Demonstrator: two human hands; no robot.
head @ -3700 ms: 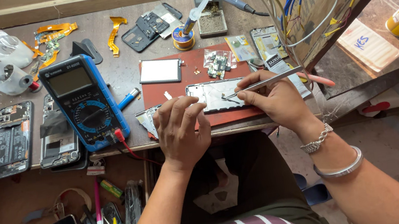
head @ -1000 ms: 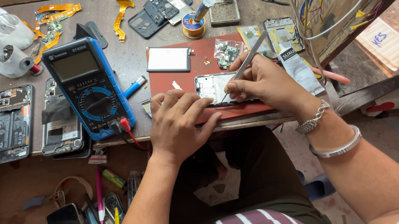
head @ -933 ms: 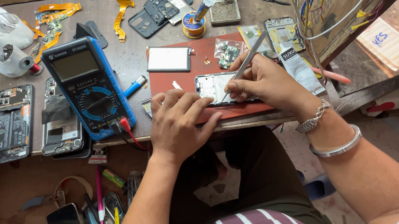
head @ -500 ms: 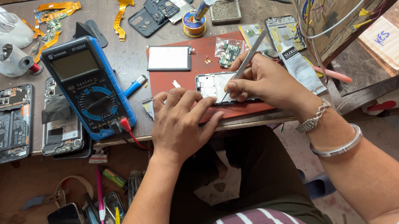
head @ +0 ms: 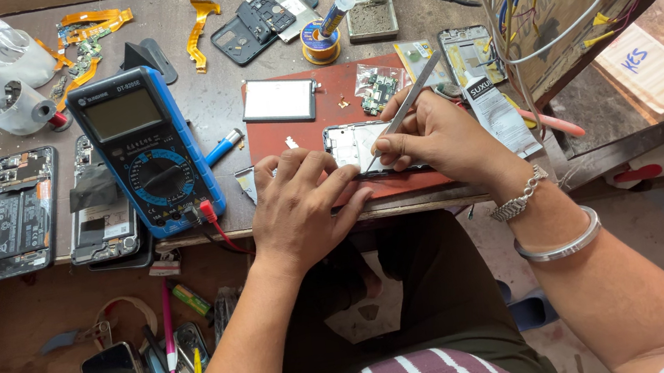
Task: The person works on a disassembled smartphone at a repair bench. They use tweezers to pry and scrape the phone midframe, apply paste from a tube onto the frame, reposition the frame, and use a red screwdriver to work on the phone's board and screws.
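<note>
— What's under the hands?

— An opened phone frame (head: 361, 147), lying flat on the red work mat (head: 321, 102) at the near edge of the bench (head: 209, 100), just right of the blue multimeter (head: 147, 161). It looks thin, light and stiff, but with the internals exposed I'd judge it fragile; best held by its outer edges, never by the bare board area.

— And where is it relative to the fingers?

— The left hand (head: 301, 208) lies on its left end, fingers loosely spread and pressing down, the fingertips (head: 305, 163) touching the frame's left edge. The right hand (head: 445, 136) sits over its right end, thumb and forefinger pinched on metal tweezers (head: 403, 110), whose tips come down inside the frame near its middle.

— Anything close by that matters?

— A flat grey panel (head: 279, 99) lies on the mat just beyond the frame, and a small bag of parts (head: 377, 86) to the far right of it. Further left, two more opened phones (head: 19, 210) lie well apart from the work.
</note>
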